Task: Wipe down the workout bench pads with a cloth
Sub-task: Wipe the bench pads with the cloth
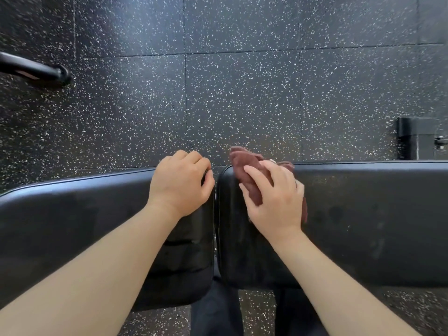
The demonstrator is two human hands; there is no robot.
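Two black padded bench sections lie side by side across the view, with a narrow gap between them. On the right pad (363,214), near its far left corner, my right hand (274,197) presses a dark red cloth (247,170) flat with spread fingers; part of the cloth hangs past the far edge. My left hand (181,183) rests on the left pad (72,214) at its far right corner, fingers curled over the edge by the gap, with nothing in it.
Black rubber floor tiles with white speckles (242,81) spread beyond the bench. A black curved metal tube (36,69) lies at the far left. A black machine part (412,137) stands at the right. My dark-trousered legs (218,311) show below the pads.
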